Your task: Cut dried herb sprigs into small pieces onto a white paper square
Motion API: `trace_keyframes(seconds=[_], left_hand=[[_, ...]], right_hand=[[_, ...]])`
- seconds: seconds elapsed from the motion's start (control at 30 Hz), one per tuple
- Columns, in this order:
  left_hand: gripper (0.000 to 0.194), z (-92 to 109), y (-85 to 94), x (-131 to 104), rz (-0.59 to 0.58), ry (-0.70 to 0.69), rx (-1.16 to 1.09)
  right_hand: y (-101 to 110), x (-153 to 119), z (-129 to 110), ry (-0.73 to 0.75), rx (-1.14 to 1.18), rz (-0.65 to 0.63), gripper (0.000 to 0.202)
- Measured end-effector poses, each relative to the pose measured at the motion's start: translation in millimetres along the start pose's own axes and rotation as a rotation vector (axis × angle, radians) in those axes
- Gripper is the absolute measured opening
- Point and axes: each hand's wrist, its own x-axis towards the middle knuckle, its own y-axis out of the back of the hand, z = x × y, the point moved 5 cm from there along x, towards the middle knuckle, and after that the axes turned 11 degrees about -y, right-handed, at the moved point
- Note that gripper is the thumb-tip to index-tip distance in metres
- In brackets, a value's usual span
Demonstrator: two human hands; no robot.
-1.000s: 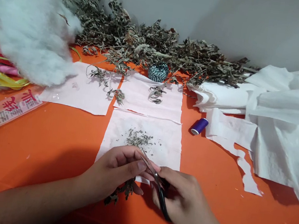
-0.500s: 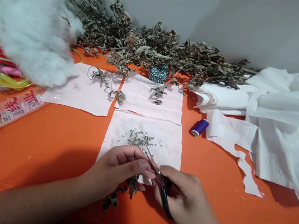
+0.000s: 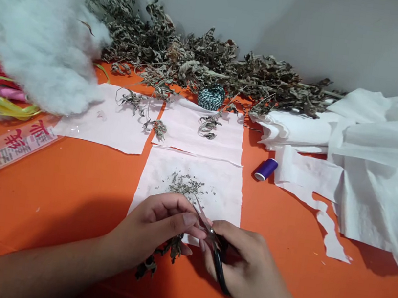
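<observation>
My left hand [image 3: 162, 225] is closed on a sprig of dried leaves [image 3: 174, 248], whose dark, curled ends hang below the palm. The part between the fingers is hidden. My right hand [image 3: 243, 259] grips black-handled scissors [image 3: 218, 265], their blades pointing up and left beside my left fingertips. Under both hands lies a white cloth square [image 3: 224, 182] with a small heap of cut leaf bits [image 3: 184, 185] on it, just beyond the scissor tips.
Dried plant stalks [image 3: 196, 60] line the wall behind a ball of dark-and-white cord [image 3: 211, 97]. White stuffing [image 3: 47, 39] and a packet of thread spools [image 3: 10, 147] are left. A purple spool [image 3: 265, 169] and white fabric [image 3: 374, 193] lie right, on an orange table [image 3: 98, 179].
Almost nothing differs. Both hands stay in place, with the scissors and the dried sprig shifted only very slightly.
</observation>
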Motion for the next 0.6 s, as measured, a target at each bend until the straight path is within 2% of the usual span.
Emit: trace_keyframes(seconds=[0.6], left_hand=[[0.023,1.2,-0.3,0.9,0.011,0.004,0.031]], right_hand=[[-2.3,0.8,4.4,-0.037,0.023,-0.046,0.011]])
